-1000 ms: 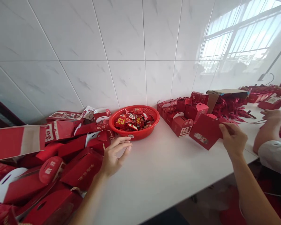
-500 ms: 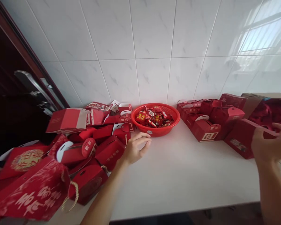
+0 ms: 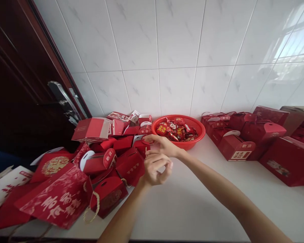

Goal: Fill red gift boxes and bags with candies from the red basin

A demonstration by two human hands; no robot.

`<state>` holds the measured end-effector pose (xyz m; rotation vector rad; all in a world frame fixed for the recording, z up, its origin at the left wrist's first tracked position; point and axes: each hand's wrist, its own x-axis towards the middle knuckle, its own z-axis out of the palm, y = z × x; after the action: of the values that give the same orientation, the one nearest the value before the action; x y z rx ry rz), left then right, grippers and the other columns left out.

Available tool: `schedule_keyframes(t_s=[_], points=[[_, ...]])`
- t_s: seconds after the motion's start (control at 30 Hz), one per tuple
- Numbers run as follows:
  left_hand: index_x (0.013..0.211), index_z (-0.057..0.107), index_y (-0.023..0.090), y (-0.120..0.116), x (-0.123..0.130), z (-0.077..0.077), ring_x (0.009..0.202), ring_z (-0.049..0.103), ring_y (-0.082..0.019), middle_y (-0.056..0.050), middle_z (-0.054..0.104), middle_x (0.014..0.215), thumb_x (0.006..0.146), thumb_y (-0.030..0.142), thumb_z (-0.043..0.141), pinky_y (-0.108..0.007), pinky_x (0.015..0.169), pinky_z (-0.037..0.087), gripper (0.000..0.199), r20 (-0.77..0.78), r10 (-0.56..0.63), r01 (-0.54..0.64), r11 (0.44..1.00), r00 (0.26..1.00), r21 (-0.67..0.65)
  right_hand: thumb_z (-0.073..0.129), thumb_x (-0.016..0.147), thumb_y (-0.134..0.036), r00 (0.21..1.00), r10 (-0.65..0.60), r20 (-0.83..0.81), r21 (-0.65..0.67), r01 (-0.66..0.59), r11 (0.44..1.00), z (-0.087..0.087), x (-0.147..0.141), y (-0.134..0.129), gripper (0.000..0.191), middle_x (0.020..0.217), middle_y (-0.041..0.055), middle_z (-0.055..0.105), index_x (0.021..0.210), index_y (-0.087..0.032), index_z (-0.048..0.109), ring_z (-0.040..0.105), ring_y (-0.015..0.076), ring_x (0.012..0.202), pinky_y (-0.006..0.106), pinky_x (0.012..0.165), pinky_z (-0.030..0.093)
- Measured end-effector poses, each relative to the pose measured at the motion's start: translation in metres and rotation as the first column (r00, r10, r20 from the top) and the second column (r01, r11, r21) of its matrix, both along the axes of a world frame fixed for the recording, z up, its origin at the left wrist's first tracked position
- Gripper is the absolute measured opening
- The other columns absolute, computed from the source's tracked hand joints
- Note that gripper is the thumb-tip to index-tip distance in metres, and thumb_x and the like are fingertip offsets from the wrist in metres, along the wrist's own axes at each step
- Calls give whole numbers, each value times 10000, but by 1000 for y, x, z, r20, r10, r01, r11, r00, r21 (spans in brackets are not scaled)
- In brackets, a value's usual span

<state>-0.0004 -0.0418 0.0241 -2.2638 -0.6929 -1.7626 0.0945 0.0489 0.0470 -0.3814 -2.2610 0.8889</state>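
My right hand [image 3: 163, 145] reaches in from the right to a small red gift box [image 3: 141, 145] with a white flap, at the right edge of a heap of red gift boxes. Its fingers stretch over the box's near side and seem to touch it; a firm grip cannot be made out. Just below and in front, partly overlapping it, is my left hand [image 3: 155, 168]. The left fingers are curled, with a gap to the thumb and nothing visible between them. Close behind both hands stands a red plastic basket [image 3: 188, 145] holding wrapped sweets [image 3: 177, 128].
More red boxes stand grouped on the right, including a box with a white label [image 3: 239, 154] and a large red box [image 3: 286, 162]. At the front left lies a red bag [image 3: 63, 204] with a gold cord. The white table [image 3: 182, 206] meets a tiled wall; a dark door is left.
My right hand has swung from the large box at the far right to the small box in the left heap. My left hand stays near that heap. The view has turned slightly left.
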Motion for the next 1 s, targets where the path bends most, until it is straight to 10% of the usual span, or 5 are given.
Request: schedule_keyframes(t_s=[0.17,0.3,0.6,0.73,1.0], points=[[639,586,198,-12,7,1,496,588,-105,19,672,586,809,139,550,-250,546,472,184,-2,-75,76,997,997,28,850,699,-487,940,98,326,62,-125,990,9,-40,4,1097,1632,134,293,1591,-267,250,210,323,1521,482,1195,266],[642,572,197,-15,16,-5,474,575,-97,31,657,569,790,135,552,-247,535,467,161,-1,-151,151,988,989,19,803,707,-615,897,91,432,151,-171,974,5,-54,-8,1112,1620,156,312,1597,-256,242,32,340,1553,530,1224,127],[648,578,199,-15,17,-4,508,614,-109,21,668,585,808,138,559,-248,547,483,172,-54,-141,139,990,989,-38,736,864,-421,962,30,271,349,-127,928,-13,-17,-18,530,1273,105,645,1332,-218,594,505,254,1306,456,1181,278],[659,587,213,-15,20,-7,494,605,-117,19,672,586,829,162,546,-261,532,485,182,-62,-142,142,990,988,-14,623,926,-325,992,-8,129,249,-25,968,-36,20,-18,271,1069,60,679,1174,-227,668,630,218,953,372,903,509],[805,665,195,-9,8,0,687,671,-151,-38,713,782,863,129,557,-266,647,545,140,-21,-67,66,995,998,-76,642,873,-551,940,-335,-66,-326,297,897,-65,91,-35,389,799,22,665,910,-166,678,563,161,715,279,647,445]])
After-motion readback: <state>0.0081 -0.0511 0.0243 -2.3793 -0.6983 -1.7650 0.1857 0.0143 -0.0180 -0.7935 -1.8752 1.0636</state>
